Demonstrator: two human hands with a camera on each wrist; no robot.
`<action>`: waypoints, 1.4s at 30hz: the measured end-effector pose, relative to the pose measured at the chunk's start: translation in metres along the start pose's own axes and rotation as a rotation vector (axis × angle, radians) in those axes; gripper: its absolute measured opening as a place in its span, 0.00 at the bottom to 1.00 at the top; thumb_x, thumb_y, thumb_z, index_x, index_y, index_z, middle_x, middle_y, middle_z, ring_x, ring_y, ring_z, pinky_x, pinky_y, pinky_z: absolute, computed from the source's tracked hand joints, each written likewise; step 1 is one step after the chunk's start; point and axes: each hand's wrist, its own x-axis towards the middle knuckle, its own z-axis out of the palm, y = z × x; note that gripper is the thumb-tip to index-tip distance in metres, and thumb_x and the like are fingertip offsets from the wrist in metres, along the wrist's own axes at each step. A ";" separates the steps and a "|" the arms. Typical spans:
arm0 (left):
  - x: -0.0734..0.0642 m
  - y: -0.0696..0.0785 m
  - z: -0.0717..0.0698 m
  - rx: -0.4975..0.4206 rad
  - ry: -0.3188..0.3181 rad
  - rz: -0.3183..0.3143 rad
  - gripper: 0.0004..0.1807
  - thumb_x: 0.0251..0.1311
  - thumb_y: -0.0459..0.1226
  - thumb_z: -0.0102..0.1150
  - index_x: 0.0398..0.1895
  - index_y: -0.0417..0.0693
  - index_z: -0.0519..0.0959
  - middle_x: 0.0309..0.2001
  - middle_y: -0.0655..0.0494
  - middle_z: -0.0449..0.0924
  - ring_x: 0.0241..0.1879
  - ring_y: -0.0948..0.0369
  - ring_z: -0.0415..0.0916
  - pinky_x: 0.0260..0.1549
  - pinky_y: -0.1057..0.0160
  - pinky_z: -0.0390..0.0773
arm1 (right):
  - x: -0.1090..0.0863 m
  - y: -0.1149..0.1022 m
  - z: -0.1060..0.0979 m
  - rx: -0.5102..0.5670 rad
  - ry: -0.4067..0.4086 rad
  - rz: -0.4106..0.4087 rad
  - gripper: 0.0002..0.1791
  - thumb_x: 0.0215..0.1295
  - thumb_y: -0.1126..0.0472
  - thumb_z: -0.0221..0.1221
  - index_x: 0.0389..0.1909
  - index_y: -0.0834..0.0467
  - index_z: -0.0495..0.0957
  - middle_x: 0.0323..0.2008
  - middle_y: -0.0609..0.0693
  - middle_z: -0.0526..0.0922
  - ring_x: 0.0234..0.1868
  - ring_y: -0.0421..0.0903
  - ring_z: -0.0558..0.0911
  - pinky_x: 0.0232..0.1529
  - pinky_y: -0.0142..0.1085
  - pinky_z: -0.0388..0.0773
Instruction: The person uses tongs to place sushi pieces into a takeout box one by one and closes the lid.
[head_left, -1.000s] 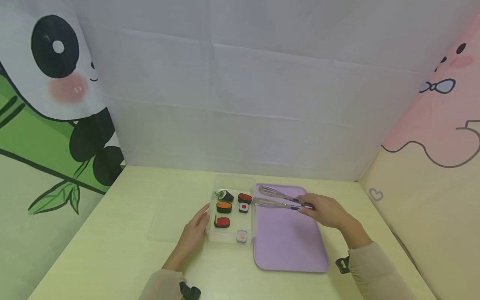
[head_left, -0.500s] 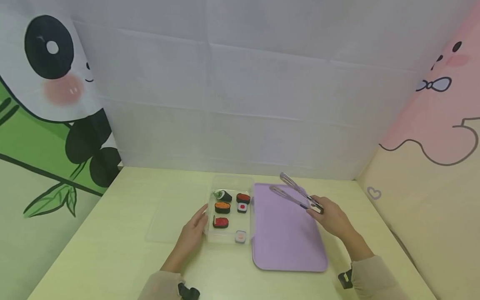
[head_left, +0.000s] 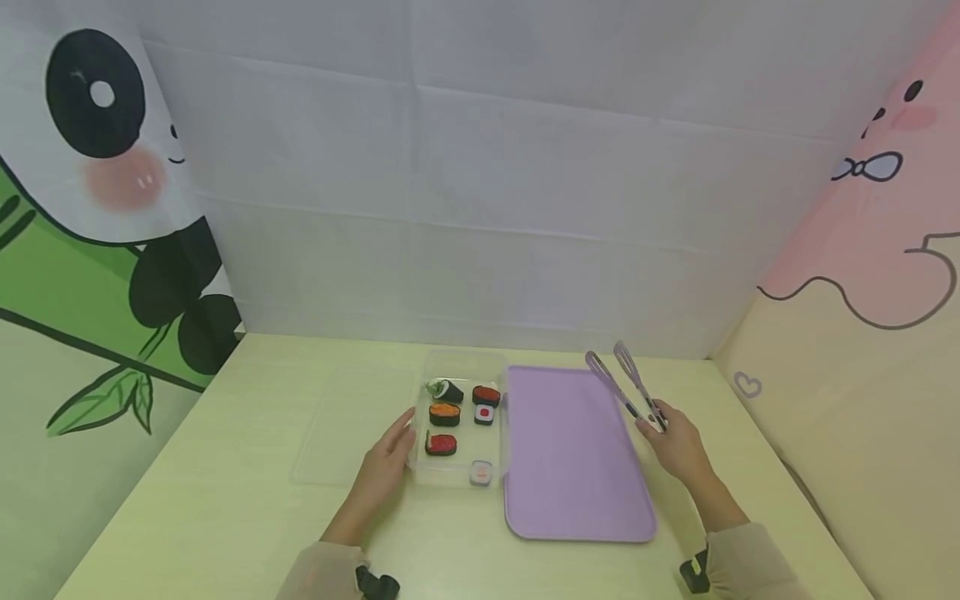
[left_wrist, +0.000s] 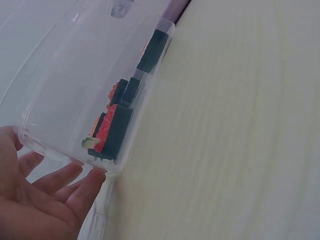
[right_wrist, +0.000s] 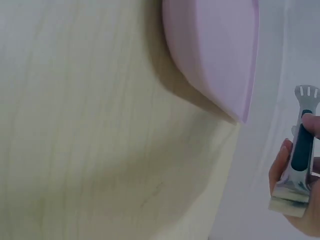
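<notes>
R hand point(head_left: 677, 447) has fingers curled round metal tongs point(right_wrist: 301, 150), arms spread, near purple tray's point(head_left: 573, 467) far R corner. L hand point(head_left: 382, 467), fingers nearly straight, touches clear box point(head_left: 465, 437) w/ sushi pcs point(head_left: 445, 415); faint clear sheet point(head_left: 345, 429) alongside, poss. lid.

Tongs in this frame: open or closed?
Open: in the head view, the tongs, held in the right hand, show their two arms spread apart at the tips.

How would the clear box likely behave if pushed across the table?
The clear box would probably slide rather than tip, given its broad base. Its thin-looking, see-through walls suggest light plastic that may flex. There are gaps among the sushi pieces inside, so a quick push might shift them.
</notes>
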 end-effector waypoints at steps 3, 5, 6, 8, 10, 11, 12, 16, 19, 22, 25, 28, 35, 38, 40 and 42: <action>0.000 0.001 0.000 0.002 0.000 -0.004 0.29 0.76 0.50 0.41 0.75 0.51 0.59 0.67 0.38 0.64 0.66 0.41 0.61 0.62 0.39 0.59 | 0.000 0.005 0.002 0.005 -0.005 0.018 0.33 0.72 0.59 0.54 0.67 0.77 0.56 0.55 0.78 0.69 0.58 0.76 0.67 0.53 0.66 0.68; -0.001 0.002 0.000 0.002 0.000 -0.006 0.29 0.76 0.49 0.41 0.75 0.51 0.59 0.67 0.38 0.64 0.66 0.41 0.60 0.63 0.39 0.59 | 0.000 0.008 0.003 0.011 -0.009 0.043 0.33 0.72 0.59 0.54 0.67 0.78 0.55 0.56 0.78 0.69 0.58 0.77 0.66 0.54 0.66 0.67; -0.001 0.002 0.000 0.001 -0.001 -0.007 0.29 0.76 0.49 0.41 0.75 0.51 0.59 0.67 0.38 0.64 0.67 0.41 0.60 0.63 0.39 0.59 | -0.001 0.009 0.004 0.016 -0.009 0.060 0.33 0.72 0.60 0.54 0.67 0.78 0.55 0.56 0.78 0.68 0.59 0.77 0.66 0.55 0.66 0.66; -0.001 0.003 -0.001 0.000 -0.002 -0.007 0.29 0.76 0.49 0.41 0.75 0.51 0.59 0.67 0.38 0.64 0.67 0.41 0.60 0.63 0.39 0.58 | -0.002 0.012 0.005 0.033 -0.014 0.097 0.34 0.72 0.60 0.54 0.67 0.77 0.54 0.57 0.78 0.68 0.58 0.76 0.67 0.53 0.65 0.69; -0.002 0.004 -0.001 0.001 -0.003 -0.006 0.28 0.76 0.49 0.41 0.75 0.51 0.59 0.67 0.37 0.64 0.66 0.41 0.60 0.63 0.39 0.59 | -0.004 0.014 0.006 0.062 -0.014 0.140 0.33 0.72 0.61 0.54 0.68 0.77 0.53 0.57 0.78 0.68 0.52 0.73 0.74 0.48 0.60 0.75; -0.002 0.004 -0.001 0.001 -0.003 -0.005 0.28 0.76 0.49 0.41 0.75 0.51 0.59 0.67 0.37 0.64 0.66 0.41 0.60 0.63 0.39 0.59 | -0.005 0.015 0.007 0.080 -0.017 0.158 0.33 0.72 0.61 0.53 0.68 0.76 0.53 0.56 0.78 0.68 0.48 0.70 0.77 0.45 0.56 0.78; -0.002 0.004 -0.001 0.001 -0.003 -0.004 0.28 0.76 0.48 0.41 0.75 0.50 0.59 0.67 0.37 0.64 0.66 0.41 0.61 0.63 0.39 0.59 | -0.005 0.016 0.007 0.095 -0.018 0.175 0.33 0.72 0.62 0.53 0.68 0.76 0.53 0.55 0.78 0.69 0.44 0.67 0.79 0.41 0.52 0.80; -0.001 0.003 -0.002 0.000 -0.003 -0.002 0.28 0.76 0.49 0.40 0.75 0.51 0.59 0.67 0.37 0.64 0.66 0.41 0.61 0.63 0.39 0.59 | -0.007 0.021 0.009 0.138 -0.030 0.222 0.32 0.73 0.62 0.52 0.68 0.76 0.52 0.49 0.75 0.73 0.36 0.57 0.82 0.33 0.43 0.81; -0.001 0.003 -0.002 0.000 -0.004 -0.004 0.29 0.76 0.49 0.40 0.75 0.51 0.59 0.68 0.37 0.64 0.66 0.41 0.61 0.62 0.39 0.59 | -0.008 0.024 0.010 0.128 -0.040 0.241 0.32 0.73 0.61 0.51 0.68 0.77 0.52 0.48 0.74 0.74 0.40 0.58 0.81 0.37 0.46 0.81; -0.002 0.004 -0.002 0.008 -0.004 -0.007 0.29 0.76 0.50 0.40 0.75 0.51 0.58 0.68 0.37 0.64 0.66 0.40 0.61 0.62 0.38 0.59 | -0.008 0.027 0.012 0.103 -0.045 0.253 0.32 0.73 0.60 0.51 0.67 0.77 0.53 0.51 0.76 0.72 0.46 0.64 0.78 0.43 0.52 0.78; -0.003 0.005 -0.003 0.012 -0.002 -0.008 0.29 0.76 0.49 0.40 0.75 0.51 0.59 0.67 0.37 0.64 0.66 0.40 0.61 0.62 0.38 0.59 | -0.008 0.029 0.014 0.092 -0.051 0.260 0.32 0.73 0.59 0.50 0.67 0.77 0.53 0.54 0.77 0.69 0.50 0.69 0.75 0.47 0.57 0.76; -0.003 0.005 -0.002 0.012 0.002 0.000 0.29 0.76 0.49 0.40 0.75 0.50 0.59 0.67 0.36 0.64 0.66 0.40 0.61 0.62 0.38 0.59 | -0.008 0.031 0.017 0.090 -0.053 0.267 0.33 0.73 0.59 0.51 0.67 0.77 0.53 0.53 0.76 0.71 0.50 0.69 0.75 0.46 0.57 0.77; -0.003 0.004 -0.002 0.005 -0.001 -0.007 0.29 0.76 0.49 0.40 0.75 0.51 0.59 0.67 0.37 0.64 0.66 0.40 0.60 0.62 0.38 0.59 | -0.008 0.031 0.018 0.096 -0.057 0.276 0.33 0.73 0.58 0.52 0.66 0.77 0.53 0.50 0.76 0.72 0.47 0.68 0.77 0.44 0.57 0.78; -0.003 0.003 -0.002 0.004 -0.008 -0.010 0.29 0.76 0.49 0.40 0.75 0.51 0.58 0.68 0.37 0.64 0.67 0.40 0.60 0.63 0.38 0.58 | -0.008 0.030 0.019 0.096 -0.063 0.283 0.33 0.72 0.59 0.52 0.67 0.77 0.53 0.48 0.74 0.74 0.46 0.65 0.78 0.44 0.56 0.78; -0.002 0.003 -0.001 0.006 -0.007 -0.008 0.29 0.76 0.50 0.40 0.75 0.51 0.59 0.68 0.37 0.64 0.67 0.40 0.60 0.63 0.38 0.58 | -0.008 0.029 0.019 0.113 -0.070 0.290 0.33 0.71 0.61 0.53 0.67 0.76 0.53 0.45 0.71 0.75 0.42 0.61 0.79 0.41 0.52 0.79; -0.002 0.002 -0.002 0.009 -0.005 -0.006 0.29 0.76 0.50 0.40 0.75 0.51 0.59 0.68 0.37 0.64 0.66 0.40 0.60 0.62 0.38 0.59 | -0.007 0.029 0.020 0.152 -0.075 0.298 0.34 0.69 0.63 0.53 0.68 0.76 0.52 0.40 0.67 0.76 0.37 0.56 0.78 0.36 0.47 0.79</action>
